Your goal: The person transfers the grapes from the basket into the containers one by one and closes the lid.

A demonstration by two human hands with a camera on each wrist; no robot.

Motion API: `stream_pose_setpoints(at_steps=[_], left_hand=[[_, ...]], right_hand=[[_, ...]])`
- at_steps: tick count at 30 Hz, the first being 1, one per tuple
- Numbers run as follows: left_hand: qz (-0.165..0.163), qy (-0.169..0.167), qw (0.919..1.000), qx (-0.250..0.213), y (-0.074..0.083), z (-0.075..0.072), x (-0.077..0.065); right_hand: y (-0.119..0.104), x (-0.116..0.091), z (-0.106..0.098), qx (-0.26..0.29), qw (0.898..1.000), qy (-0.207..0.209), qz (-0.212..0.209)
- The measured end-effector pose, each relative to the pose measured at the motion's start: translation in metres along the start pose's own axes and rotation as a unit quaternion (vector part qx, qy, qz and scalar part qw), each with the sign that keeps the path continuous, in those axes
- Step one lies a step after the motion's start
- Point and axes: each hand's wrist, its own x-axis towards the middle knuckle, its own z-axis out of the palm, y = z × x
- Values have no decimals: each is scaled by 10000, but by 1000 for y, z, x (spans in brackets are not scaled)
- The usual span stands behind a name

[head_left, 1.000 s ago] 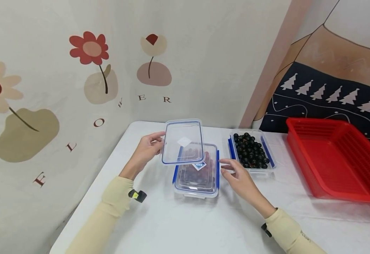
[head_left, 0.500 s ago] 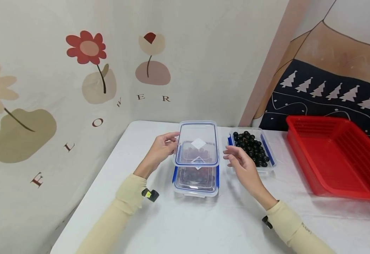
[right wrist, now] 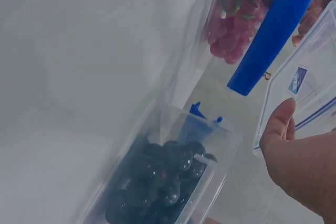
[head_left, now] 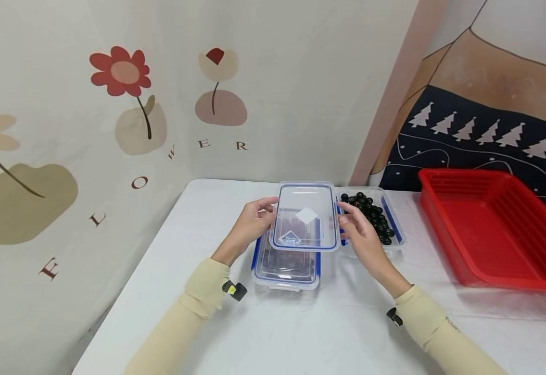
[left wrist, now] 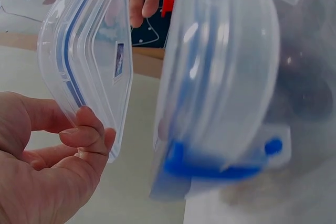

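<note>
A clear rectangular container lid with a blue seal line and a diamond label is held flat in the air. My left hand pinches its left edge between thumb and fingers. At its right edge my right hand grips with thumb and fingers. Below the lid stands a closed clear container with blue side latches, partly covered by it. Pink grapes show through that container's wall in the right wrist view. To the right is a lidless container of black grapes.
A red plastic basket stands on the right of the white table. A printed cloth hangs behind the table's back edge. The lidless container has a blue latch folded outward.
My left hand has carried the lid rightward, from the back left of the closed container toward the black grapes. My right hand has moved up and taken hold of the lid's right edge.
</note>
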Motion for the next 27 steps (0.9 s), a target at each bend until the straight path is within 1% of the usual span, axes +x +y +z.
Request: stream_pose_setpoints(at_steps=[5, 11, 16, 20, 22, 27], left_hand=[[36, -146, 9999, -20, 4, 9, 0], [85, -389, 9992, 23, 12, 21, 1], [159, -552, 9984, -12, 18, 36, 6], [103, -649, 9978, -125, 21, 51, 8], [28, -673, 9976, -189, 22, 58, 8], [30, -666, 9975, -229, 26, 76, 9]], right_hand=[[3, 2, -8, -88, 9999, 84, -31], [5, 2, -23, 40, 9997, 228, 107], [8, 1, -36, -17, 9993, 355, 139], [11, -2, -49, -75, 9987, 452, 213], [13, -3, -55, -133, 9983, 500, 265], [18, -4, -69, -204, 9973, 638, 314]])
